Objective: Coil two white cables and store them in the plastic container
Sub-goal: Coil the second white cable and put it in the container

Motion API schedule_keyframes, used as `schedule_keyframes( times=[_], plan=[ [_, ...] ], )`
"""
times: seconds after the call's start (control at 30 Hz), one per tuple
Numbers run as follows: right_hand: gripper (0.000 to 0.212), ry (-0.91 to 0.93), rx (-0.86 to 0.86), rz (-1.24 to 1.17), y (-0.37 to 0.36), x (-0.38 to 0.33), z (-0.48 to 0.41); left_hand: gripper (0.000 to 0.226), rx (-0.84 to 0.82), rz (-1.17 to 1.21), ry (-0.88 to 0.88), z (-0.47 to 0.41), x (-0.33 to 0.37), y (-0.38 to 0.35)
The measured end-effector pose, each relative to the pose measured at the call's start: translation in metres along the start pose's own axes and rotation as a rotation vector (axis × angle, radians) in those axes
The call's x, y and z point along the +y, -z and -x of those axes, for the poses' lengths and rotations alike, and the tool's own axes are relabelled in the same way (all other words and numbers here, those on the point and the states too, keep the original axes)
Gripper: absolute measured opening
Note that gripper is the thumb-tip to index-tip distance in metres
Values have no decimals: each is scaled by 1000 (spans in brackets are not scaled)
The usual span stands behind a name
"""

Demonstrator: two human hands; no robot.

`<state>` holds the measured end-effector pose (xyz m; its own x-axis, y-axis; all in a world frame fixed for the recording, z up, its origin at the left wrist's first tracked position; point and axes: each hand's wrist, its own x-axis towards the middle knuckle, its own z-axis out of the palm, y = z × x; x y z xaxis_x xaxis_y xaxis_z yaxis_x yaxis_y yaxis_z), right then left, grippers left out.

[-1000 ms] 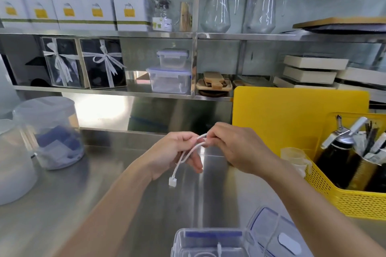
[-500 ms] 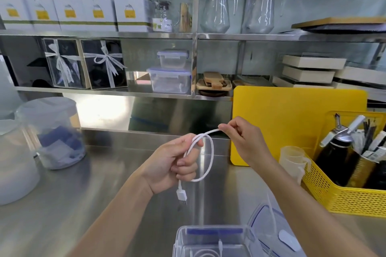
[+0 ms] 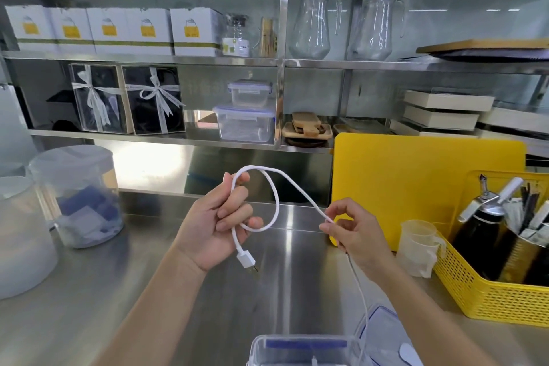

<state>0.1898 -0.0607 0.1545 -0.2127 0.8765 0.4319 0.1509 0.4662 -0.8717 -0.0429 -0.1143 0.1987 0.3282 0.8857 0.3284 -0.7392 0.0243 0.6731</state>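
My left hand (image 3: pixel 218 223) grips a white cable (image 3: pixel 277 202) that forms one loop beside its fingers, and the cable's USB plug (image 3: pixel 247 261) hangs below the palm. My right hand (image 3: pixel 355 232) pinches the same cable between thumb and forefinger further along, to the right of the loop. From there the cable drops down toward the open clear plastic container (image 3: pixel 303 349) at the bottom edge. Something white lies inside the container, mostly cut off by the frame. The container's lid (image 3: pixel 386 339) rests just to its right.
A yellow basket (image 3: pixel 487 294) with bottles and utensils and a small measuring cup (image 3: pixel 419 246) stand at the right, in front of a yellow cutting board (image 3: pixel 416 181). Translucent tubs (image 3: pixel 77 193) stand at the left. Steel shelves behind carry boxes, containers and glass jugs.
The hands have moved apart: my right hand slid along the cable down and to the right, and the loop in my left hand has grown larger, with the plug hanging lower.
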Motion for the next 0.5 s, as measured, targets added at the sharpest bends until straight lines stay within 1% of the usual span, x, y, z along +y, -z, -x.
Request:
schedule_keyframes(
  times=[0.07, 0.13, 0.17, 0.23, 0.27, 0.3, 0.37, 0.4, 0.43, 0.5],
  plan=[
    [28, 26, 73, 50, -2, 7, 3, 29, 16, 9, -1, 1, 2, 2],
    [32, 98, 151, 136, -4, 13, 5, 30, 31, 16, -5, 1, 2, 3],
    [31, 139, 163, 214, -6, 16, 7, 31, 43, 15, -5, 2, 1, 3],
    [21, 183, 133, 387, -11, 19, 11, 32, 69, 16, 3, 1, -3, 4],
    [17, 220, 117, 514, -13, 20, 13, 31, 80, 18, 8, 1, -5, 4],
    [18, 283, 93, 667, -14, 18, 15, 30, 91, 16, 10, 1, -7, 5],
    [32, 392, -21, 938, -16, 14, 20, 27, 113, -14, 8, 0, -9, 7],
    [39, 412, -102, 1016, -17, 11, 22, 26, 124, -39, 9, 0, -9, 8],
    [43, 429, -177, 1059, -17, 7, 23, 25, 130, -66, 11, 0, -9, 9],
    [42, 461, -305, 1036, -15, -5, 25, 21, 124, -110, 14, 1, -10, 12]
  ],
)
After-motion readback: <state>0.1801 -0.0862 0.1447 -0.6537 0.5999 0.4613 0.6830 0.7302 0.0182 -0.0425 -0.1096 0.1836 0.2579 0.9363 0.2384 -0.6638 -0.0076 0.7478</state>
